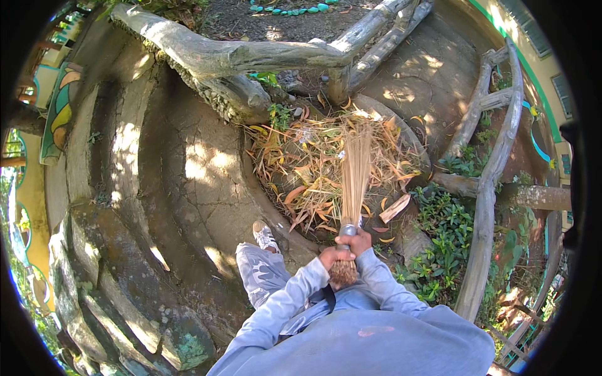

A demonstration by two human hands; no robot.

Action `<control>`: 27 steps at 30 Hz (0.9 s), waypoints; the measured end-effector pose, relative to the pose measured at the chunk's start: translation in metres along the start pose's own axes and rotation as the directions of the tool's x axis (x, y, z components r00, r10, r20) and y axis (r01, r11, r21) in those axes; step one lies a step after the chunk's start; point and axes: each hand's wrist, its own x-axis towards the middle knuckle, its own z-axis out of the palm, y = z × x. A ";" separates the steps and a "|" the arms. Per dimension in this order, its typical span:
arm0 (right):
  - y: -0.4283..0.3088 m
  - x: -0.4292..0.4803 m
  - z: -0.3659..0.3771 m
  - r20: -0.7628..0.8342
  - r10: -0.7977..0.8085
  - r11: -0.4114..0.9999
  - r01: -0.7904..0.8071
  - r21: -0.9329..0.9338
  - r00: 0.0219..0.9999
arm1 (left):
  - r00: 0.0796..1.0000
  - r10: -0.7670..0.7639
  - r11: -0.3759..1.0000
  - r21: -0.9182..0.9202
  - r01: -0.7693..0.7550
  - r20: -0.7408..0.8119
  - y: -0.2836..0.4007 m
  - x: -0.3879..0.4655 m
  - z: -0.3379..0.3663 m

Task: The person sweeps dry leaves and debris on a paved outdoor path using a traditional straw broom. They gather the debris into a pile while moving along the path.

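Observation:
Both of my hands grip a stick broom (356,174), a bundle of thin stiff ribs bound by a grey band. My right hand (358,241) is closed around it just below the band. Nearer my body, my left hand (336,257) wraps the bundle above its blunt butt end (343,273). The bristles point away from me, and their blurred tips reach over a pile of dry leaves and straw (310,174). A piece of split wood (395,208) lies on the ground to the right of the bristles.
Curved concrete steps (127,141) run down the left side. A log-like rail (277,55) crosses beyond the leaves, and another railing (489,207) stands at right. Green plants (442,244) grow beside it. Rough stone-like blocks (117,305) sit at lower left. My left shoe (265,236) rests on the pavement.

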 end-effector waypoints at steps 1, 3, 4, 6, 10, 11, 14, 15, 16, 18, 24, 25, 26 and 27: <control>-0.004 -0.015 0.012 0.034 -0.040 0.997 0.042 -0.060 0.999 | 0.999 0.020 0.997 -0.075 -0.023 -0.037 -0.008 -0.020 0.000; -0.006 -0.029 0.048 0.240 0.096 0.930 -0.173 0.323 0.966 | 0.997 0.035 0.982 -0.181 -0.046 -0.064 -0.018 -0.047 -0.015; -0.003 -0.028 0.065 0.305 0.036 0.954 -0.124 0.274 0.952 | 0.996 0.040 0.975 -0.214 -0.055 -0.074 -0.020 -0.055 -0.029; 0.004 -0.002 0.120 0.347 0.033 0.999 -0.033 -0.006 0.937 | 0.971 0.044 0.945 -0.307 -0.117 -0.235 -0.024 -0.056 -0.062; 0.023 0.094 0.213 0.487 0.086 0.927 0.110 -0.359 0.869 | 0.876 -0.060 0.921 -0.365 -0.137 -0.479 0.014 -0.004 -0.166; 0.030 0.117 0.222 0.426 0.123 0.954 0.011 -0.298 0.896 | 0.896 -0.039 0.923 -0.359 -0.137 -0.441 0.021 0.014 -0.187; 0.063 0.142 0.196 0.381 0.133 0.988 -0.090 -0.128 0.915 | 0.941 -0.057 0.964 -0.264 -0.035 -0.332 0.032 0.062 -0.220; 0.068 0.142 0.189 0.247 0.251 0.961 -0.211 -0.179 0.936 | 0.956 -0.074 0.980 -0.197 0.017 -0.285 0.029 0.076 -0.216; 0.078 0.138 0.167 0.183 0.136 0.942 -0.070 -0.329 0.974 | 0.967 -0.085 0.989 -0.139 0.052 -0.242 0.024 0.085 -0.207; 0.086 0.121 0.130 0.016 0.218 0.969 -0.214 -0.121 0.976 | 0.986 -0.085 0.996 0.010 0.088 -0.146 0.020 0.096 -0.175; 0.055 0.062 0.046 -0.220 0.166 0.986 -0.157 0.058 0.961 | 0.992 -0.109 0.970 0.225 0.092 0.067 0.036 0.075 -0.072; 0.042 0.052 0.040 -0.203 0.116 0.980 -0.079 0.182 0.972 | 0.991 -0.117 0.974 0.202 0.100 0.071 0.034 0.064 -0.062; 0.032 0.034 0.034 -0.203 0.161 0.970 -0.117 0.214 0.966 | 0.991 -0.112 0.976 0.195 0.097 0.071 0.031 0.053 -0.055; 0.020 0.018 0.034 -0.215 0.200 0.961 -0.149 0.232 0.956 | 0.992 -0.124 0.979 0.165 0.116 0.038 0.025 0.037 -0.050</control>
